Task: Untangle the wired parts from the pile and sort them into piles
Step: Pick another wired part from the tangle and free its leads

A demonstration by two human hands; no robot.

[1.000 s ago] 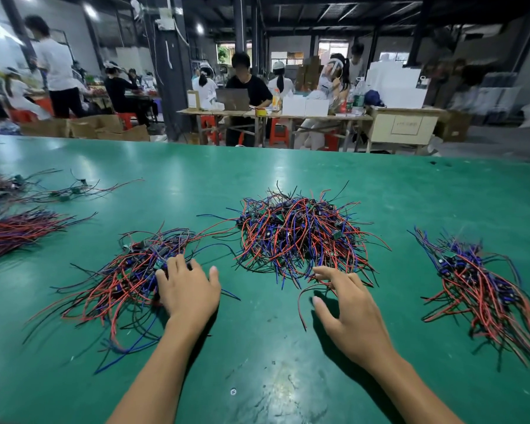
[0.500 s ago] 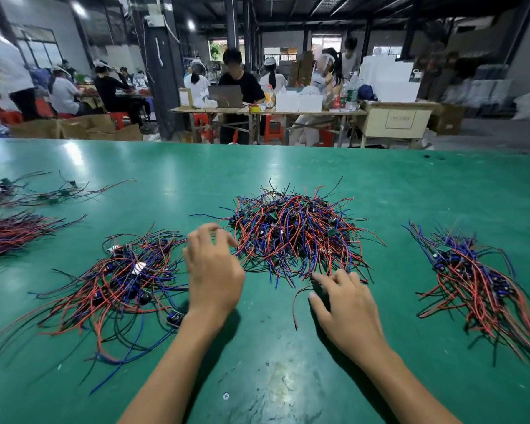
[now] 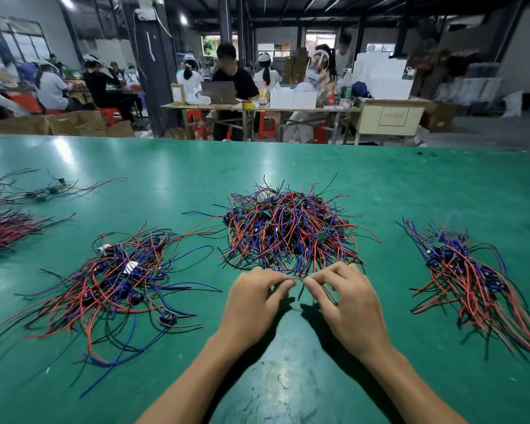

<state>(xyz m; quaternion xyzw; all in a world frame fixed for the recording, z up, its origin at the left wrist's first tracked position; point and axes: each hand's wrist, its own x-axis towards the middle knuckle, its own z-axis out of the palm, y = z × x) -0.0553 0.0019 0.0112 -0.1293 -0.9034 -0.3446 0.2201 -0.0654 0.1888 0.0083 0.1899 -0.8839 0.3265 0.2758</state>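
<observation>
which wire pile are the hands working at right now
The middle pile, the tallest tangle. Both the left hand and right hand pinch wires at its near edge; the left pile and right pile lie untouched.

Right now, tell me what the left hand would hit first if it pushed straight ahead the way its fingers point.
Probably the near edge of the middle wire pile, just beyond the left hand.

Both bare arms reach forward, toward twelve o'clock. The left hand (image 3: 253,301) and right hand (image 3: 348,302) sit close together — fingers curled, fingertips almost meeting, each pinching a thin wire (image 3: 297,279).
</observation>
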